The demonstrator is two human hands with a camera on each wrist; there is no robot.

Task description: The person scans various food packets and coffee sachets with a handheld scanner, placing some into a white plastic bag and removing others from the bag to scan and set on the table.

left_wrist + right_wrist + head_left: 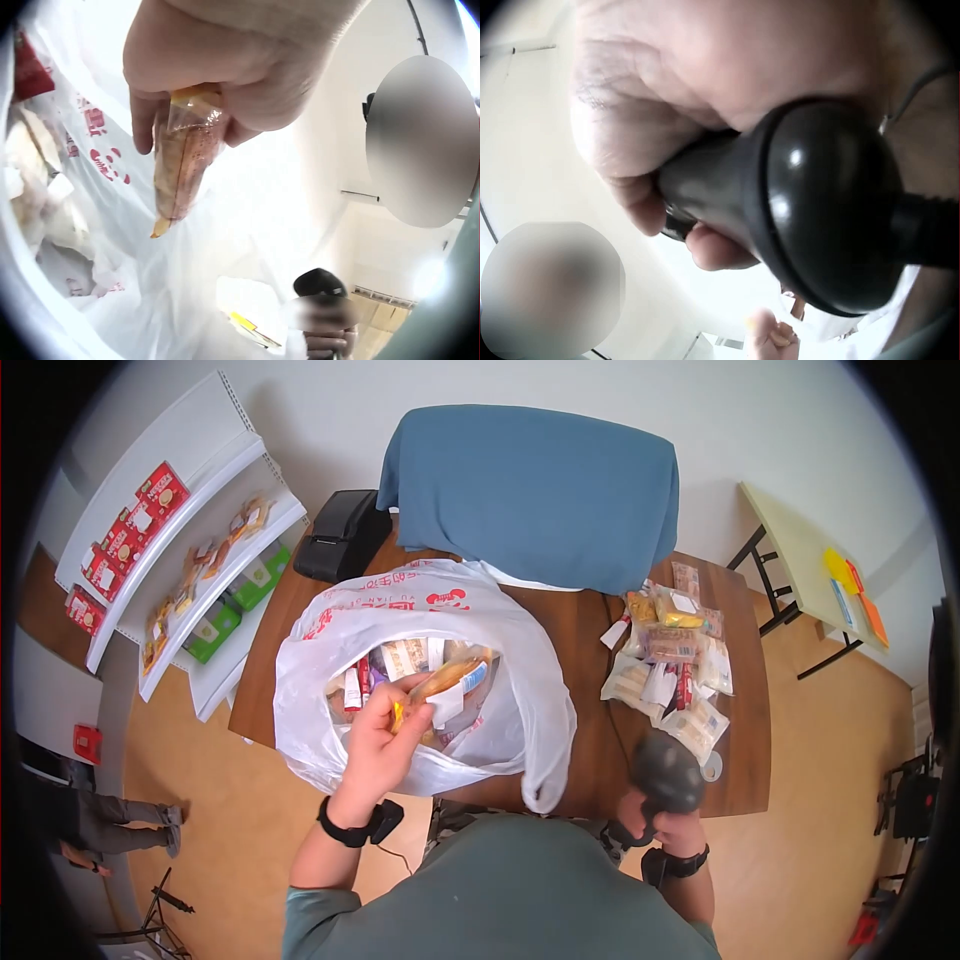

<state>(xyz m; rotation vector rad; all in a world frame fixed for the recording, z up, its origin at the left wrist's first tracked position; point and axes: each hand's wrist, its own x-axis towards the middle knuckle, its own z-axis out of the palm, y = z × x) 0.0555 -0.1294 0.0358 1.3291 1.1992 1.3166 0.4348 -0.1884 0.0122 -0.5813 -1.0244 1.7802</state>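
Nearest me, to the right of the white plastic bag (545,705), my right hand (668,830) wraps its fingers round a black handheld device (667,770). My left hand (383,738) pinches a clear-wrapped packet (452,680) between thumb and fingers over the bag's mouth, and I see more packages (405,657) inside the bag. Right of the bag, I have a pile of wrapped goods (670,647) on the wooden table (745,750). Beyond the bag I make out a blue cloth (530,490); far left of the bag, white shelves (213,428) hold red boxes (160,490).
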